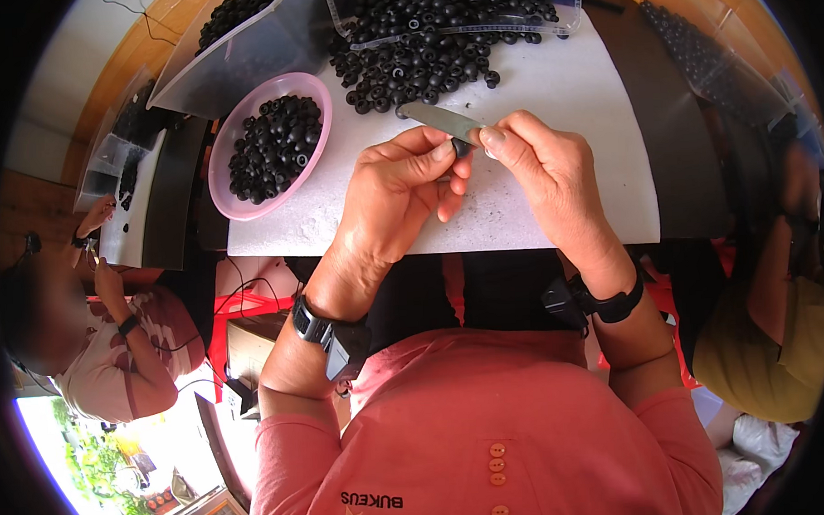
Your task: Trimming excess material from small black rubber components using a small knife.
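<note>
One black piece (462,149) pinched in my left hand (393,184), blade (436,119) gripped in my right hand (547,169), probably mid-trim; next stroke likely calls for a steady pinch, light pressure.

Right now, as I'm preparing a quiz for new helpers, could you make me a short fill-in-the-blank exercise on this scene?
1. The left hand pinches a piece coloured ____.
2. The right hand holds the knife, whose tip points to the picture's ____ (left or right).
3. The bowl is coloured ____.
4. The mat is coloured ____.

Missing words: black; left; pink; white.
</note>
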`<state>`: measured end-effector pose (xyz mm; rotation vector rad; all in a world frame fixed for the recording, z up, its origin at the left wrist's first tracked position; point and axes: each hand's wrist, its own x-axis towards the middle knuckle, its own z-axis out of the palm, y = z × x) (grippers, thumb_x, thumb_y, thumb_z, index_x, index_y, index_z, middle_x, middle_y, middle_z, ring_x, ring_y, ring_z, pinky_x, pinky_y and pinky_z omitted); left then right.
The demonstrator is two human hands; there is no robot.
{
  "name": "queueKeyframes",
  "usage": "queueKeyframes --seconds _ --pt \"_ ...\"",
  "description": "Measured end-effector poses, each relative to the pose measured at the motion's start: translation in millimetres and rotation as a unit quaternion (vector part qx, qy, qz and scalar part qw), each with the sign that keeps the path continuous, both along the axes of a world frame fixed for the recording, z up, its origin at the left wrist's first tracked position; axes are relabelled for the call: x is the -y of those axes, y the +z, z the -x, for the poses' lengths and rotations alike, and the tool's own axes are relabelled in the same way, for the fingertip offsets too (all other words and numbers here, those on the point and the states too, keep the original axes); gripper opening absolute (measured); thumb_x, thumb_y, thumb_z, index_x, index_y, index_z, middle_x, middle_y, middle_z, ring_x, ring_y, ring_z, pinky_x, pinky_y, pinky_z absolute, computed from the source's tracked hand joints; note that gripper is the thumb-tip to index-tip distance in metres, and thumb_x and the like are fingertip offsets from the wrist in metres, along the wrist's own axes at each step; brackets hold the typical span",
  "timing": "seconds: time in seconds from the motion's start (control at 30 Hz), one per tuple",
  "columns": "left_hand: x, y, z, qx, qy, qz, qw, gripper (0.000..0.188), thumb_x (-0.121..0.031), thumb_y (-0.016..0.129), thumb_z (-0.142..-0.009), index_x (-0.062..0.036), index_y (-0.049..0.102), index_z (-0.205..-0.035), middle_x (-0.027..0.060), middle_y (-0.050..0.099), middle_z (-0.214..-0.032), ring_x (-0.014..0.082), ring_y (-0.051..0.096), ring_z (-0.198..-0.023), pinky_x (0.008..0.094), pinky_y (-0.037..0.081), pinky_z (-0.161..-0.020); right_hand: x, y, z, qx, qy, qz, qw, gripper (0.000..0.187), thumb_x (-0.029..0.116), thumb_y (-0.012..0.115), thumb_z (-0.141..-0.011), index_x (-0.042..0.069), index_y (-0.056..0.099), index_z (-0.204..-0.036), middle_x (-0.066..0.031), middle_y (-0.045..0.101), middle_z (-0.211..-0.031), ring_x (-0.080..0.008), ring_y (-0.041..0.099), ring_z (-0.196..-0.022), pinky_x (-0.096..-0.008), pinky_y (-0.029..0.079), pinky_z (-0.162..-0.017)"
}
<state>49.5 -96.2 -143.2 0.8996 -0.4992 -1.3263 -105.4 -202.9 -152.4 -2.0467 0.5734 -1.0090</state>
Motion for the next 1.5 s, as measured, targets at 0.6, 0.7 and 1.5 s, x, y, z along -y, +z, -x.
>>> queueKeyframes --seconds 0.6,0.7,1.5 --pt "-0.9 0.7 4.2 0.023 0.017 0.003 1.0 0.013 -0.002 0.058 -0.096 0.0062 0.062 -0.105 0.016 0.067 -0.086 0.0203 0.064 -0.069 0.03 0.049 -0.049 -3.5 0.7 1.2 0.029 -0.008 -0.001 1.0 0.03 0.026 0.063 -0.097 0.004 0.062 -0.076 -0.0087 0.052 -0.053 -0.02 0.049 -0.044 -0.0338 0.04 -0.046" --pt "-0.5 1.7 4.7 0.025 0.011 0.008 1.0 0.013 -0.002 0.057 -0.097 0.0064 0.061 -0.105 0.0157 0.067 -0.086 0.0203 0.064 -0.069 0.0299 0.05 -0.049 -4.2 1.3 1.4 0.034 -0.008 -0.003 0.999 0.03 0.025 0.063 -0.097 0.004 0.061 -0.076 -0.0088 0.053 -0.053 -0.0198 0.049 -0.044 -0.0337 0.04 -0.046" --pt "1.1 -0.9 6.5 0.007 -0.031 -0.019 0.999 0.019 -0.003 0.058 -0.094 0.0108 0.061 -0.108 0.0156 0.065 -0.09 0.0213 0.064 -0.074 0.0307 0.049 -0.052 -4.3 5.5 12.6 0.105 0.122 -0.047 0.986 0.015 -0.002 0.069 -0.083 -0.002 0.059 -0.095 -0.0067 0.065 -0.072 -0.015 0.071 -0.071 -0.026 0.053 -0.06"
